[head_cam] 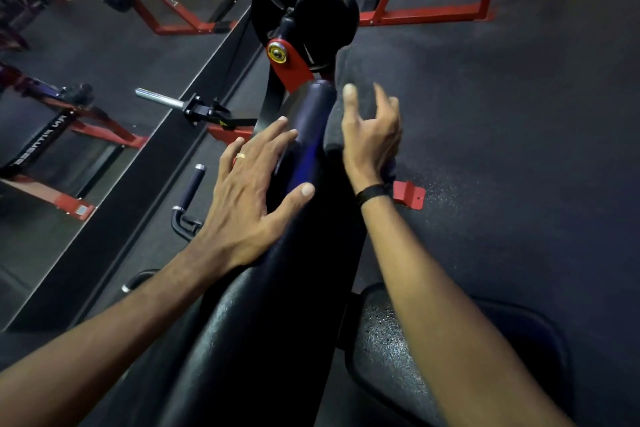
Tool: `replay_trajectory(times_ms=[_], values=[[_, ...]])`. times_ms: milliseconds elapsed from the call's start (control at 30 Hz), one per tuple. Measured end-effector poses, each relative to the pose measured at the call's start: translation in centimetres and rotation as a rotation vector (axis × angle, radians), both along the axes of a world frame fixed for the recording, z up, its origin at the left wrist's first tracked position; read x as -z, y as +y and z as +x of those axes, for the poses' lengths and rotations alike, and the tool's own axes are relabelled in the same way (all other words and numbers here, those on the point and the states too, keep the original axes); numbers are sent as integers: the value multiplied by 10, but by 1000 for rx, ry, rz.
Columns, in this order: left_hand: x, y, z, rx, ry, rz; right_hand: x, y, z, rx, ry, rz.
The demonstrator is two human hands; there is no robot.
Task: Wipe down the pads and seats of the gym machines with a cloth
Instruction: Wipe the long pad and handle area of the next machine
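Observation:
A long black pad (277, 305) runs from the bottom centre up toward a red pivot (287, 59) and a round black roller pad (325, 7). My left hand (252, 191) rests on the pad's left side with its fingers spread. A dark grey cloth (349, 69) hangs along the pad's right edge. My right hand (370, 135) holds the cloth against that edge, thumb up and fingers loosely curled. A bit of cloth shows under the heel of the palm. A black textured seat (384, 343) lies at the lower right, partly under my right forearm.
Black grip handles (194, 180) and a chrome weight peg (159, 99) stick out on the machine's left. A red foot bracket (410, 194) sits on the dark rubber floor (519, 149). A mirror wall (52, 135) runs along the left. Red machine frames (433, 15) stand beyond.

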State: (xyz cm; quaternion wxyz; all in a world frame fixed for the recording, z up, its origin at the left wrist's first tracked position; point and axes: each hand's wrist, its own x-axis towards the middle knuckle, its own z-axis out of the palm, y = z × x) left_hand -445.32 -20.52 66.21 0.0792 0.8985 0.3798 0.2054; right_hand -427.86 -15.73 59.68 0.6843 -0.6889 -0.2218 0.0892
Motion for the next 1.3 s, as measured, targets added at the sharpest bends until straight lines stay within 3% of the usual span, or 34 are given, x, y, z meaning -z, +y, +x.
replay_trajectory(times_ms=[200, 333, 500, 600, 667, 800, 867, 1100, 1300], values=[[3, 2, -2, 16, 7, 23, 99, 4, 36, -168, 318, -209], [3, 4, -2, 3, 31, 23, 121, -8, 24, -150, 346, -187], [3, 2, -3, 3, 33, 49, 145, -29, 8, -184, 441, -498], [3, 2, -3, 6, 32, 49, 149, -33, -3, -235, 546, -573], [3, 2, -3, 3, 29, 47, 149, -27, 0, -250, 556, -551], [5, 3, -3, 18, 28, 65, 151, -27, 12, -338, 678, -129], [5, 5, -3, 25, 25, 71, 154, -40, 4, -340, 678, -45], [3, 5, -3, 33, 72, 99, 164, -116, -67, -342, 594, -19], [-6, -14, -4, 62, 167, 293, 158, -195, -128, -321, 518, -134]])
